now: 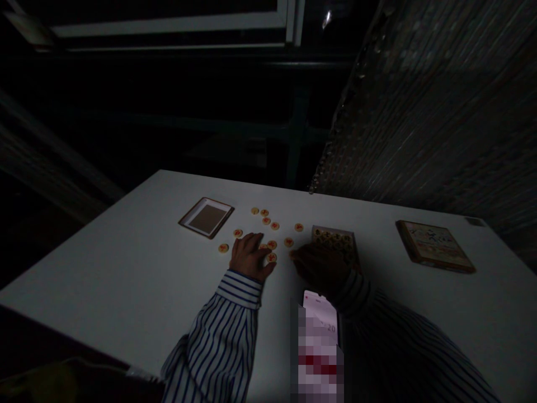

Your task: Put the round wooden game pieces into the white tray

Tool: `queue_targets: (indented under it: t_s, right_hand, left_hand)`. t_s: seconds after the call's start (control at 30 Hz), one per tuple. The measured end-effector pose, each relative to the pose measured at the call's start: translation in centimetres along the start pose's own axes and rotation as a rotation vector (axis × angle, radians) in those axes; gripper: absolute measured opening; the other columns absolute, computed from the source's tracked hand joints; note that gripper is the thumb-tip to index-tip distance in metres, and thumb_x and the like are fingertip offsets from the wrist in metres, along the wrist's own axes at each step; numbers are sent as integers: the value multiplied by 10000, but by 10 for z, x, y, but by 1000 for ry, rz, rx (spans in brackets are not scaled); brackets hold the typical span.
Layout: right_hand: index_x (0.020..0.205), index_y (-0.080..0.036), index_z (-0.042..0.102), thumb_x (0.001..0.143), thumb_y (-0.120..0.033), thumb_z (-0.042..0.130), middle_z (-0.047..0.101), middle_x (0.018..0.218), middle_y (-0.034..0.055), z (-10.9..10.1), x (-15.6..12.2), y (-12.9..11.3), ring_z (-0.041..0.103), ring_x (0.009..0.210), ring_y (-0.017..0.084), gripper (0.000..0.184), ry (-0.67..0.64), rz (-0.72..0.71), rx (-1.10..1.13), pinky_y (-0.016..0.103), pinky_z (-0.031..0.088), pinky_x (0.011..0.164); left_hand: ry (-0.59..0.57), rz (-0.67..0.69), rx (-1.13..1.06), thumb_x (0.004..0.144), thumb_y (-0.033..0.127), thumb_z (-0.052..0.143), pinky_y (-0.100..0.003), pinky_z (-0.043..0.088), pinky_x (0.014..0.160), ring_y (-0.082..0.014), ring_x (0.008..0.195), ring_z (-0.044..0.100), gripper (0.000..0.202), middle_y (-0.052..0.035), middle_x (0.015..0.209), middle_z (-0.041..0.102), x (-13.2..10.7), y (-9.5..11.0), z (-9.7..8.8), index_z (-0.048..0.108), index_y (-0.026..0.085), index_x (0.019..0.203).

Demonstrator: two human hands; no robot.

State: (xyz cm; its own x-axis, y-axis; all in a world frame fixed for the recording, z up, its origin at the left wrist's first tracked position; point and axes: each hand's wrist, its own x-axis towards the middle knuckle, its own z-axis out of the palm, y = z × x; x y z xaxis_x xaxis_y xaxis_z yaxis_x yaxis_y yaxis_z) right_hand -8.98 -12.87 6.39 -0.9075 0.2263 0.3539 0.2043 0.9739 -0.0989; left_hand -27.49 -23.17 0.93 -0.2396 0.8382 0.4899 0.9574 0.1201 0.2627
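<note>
Several round yellow game pieces (274,225) with red marks lie scattered on the white table (126,268). My left hand (249,256) rests palm down among them, fingers curled over some pieces, in a striped sleeve. My right hand (319,267) lies in shadow beside a small box of pieces (335,239), its fingers too dark to read. A pink-screened phone (321,313) stands just below my right wrist.
An open shallow box tray (206,218) sits at the left of the pieces. A flat printed game box lid (434,245) lies at the right. A dark brick wall rises behind the table on the right; the room is very dim.
</note>
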Motion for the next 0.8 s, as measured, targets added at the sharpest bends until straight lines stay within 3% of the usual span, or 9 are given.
queue_targets:
  t_s: [0.33,0.8]
  right_hand:
    - [958,-154,588,828,-214,409,624,869,77,4,-1,3,548,813,163,229,-29,-6,3,309,418,729]
    - [956,-165,587,833,-224,402,619,856,66,6,-3,4,544,803,158,230,-24,13,-7,302,408,719]
  left_hand:
    - [-22,28,-34,610,380,634,-516,280,936,-312,1123,391,264,-65,1148,540,0,-2,2,658,253,840]
    - [161,154,-109,665,349,609,-504,338,909,-272,1075,449,232,-63,1078,570,8,1,-7,610,230,864]
